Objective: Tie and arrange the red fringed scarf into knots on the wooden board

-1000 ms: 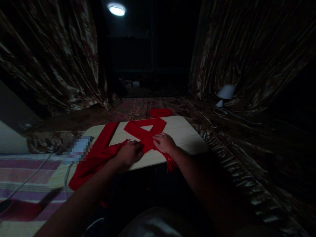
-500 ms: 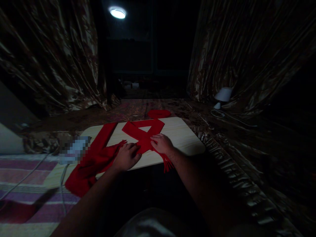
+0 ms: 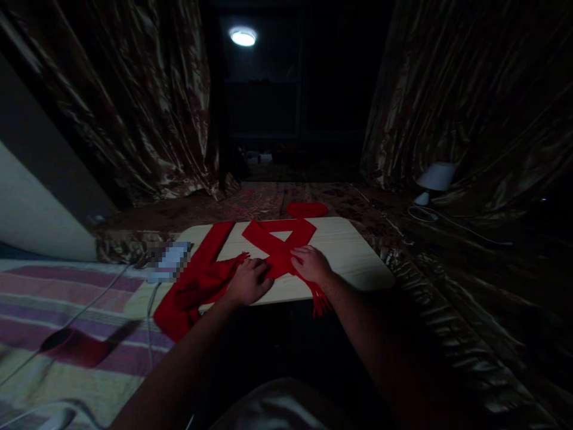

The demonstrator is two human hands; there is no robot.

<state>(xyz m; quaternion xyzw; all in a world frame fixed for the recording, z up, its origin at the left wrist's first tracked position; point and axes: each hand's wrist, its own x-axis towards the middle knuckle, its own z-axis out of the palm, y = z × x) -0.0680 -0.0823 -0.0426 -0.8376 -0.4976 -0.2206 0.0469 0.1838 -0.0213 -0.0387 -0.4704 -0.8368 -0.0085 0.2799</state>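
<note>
A long red scarf (image 3: 268, 242) lies crossed over itself on a small light wooden table (image 3: 349, 251). My left hand (image 3: 248, 280) presses palm down on the scarf near the table's front edge. My right hand (image 3: 313, 264) rests flat on the crossed part just to its right. The scarf's fringed end (image 3: 320, 298) hangs over the front edge below my right wrist. The rest of the scarf (image 3: 188, 292) bunches off the table's left side.
A small red item (image 3: 307, 209) sits at the table's far edge. A blurred flat object (image 3: 168, 263) with a cable lies left of the table on a striped blanket (image 3: 58, 298). A white lamp (image 3: 432, 179) stands at the right. Shiny dark curtains hang on both sides.
The view has swung left, so everything sits further right in the picture. Both hands stay pressed on the scarf in about the same places.
</note>
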